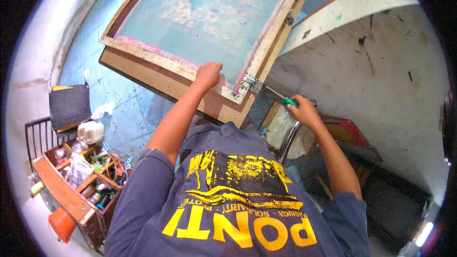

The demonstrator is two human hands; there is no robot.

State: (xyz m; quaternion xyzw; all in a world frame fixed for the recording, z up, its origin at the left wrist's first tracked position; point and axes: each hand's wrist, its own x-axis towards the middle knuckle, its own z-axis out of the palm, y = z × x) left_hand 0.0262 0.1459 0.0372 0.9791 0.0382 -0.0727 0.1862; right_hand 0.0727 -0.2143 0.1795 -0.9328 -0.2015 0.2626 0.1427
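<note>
A screen printing frame (157,60) with blue-green mesh lies over a brown board (143,74) in front of me. My left hand (209,75) is closed over the frame's near rail, close to its right corner. At that corner sits a metal hinge clamp (251,82). My right hand (304,112) grips a screwdriver (290,101) by its green handle, to the right of the frame. The screwdriver's shaft points left to the clamp; whether its tip sits in a screw is too small to tell.
At the lower left stands a wooden compartment box (62,181) full of bottles and small items, near a white jug (90,132) and an orange container (62,225). A stained pale wall (362,62) rises at right. Plastic-wrapped material (281,126) lies below my right hand.
</note>
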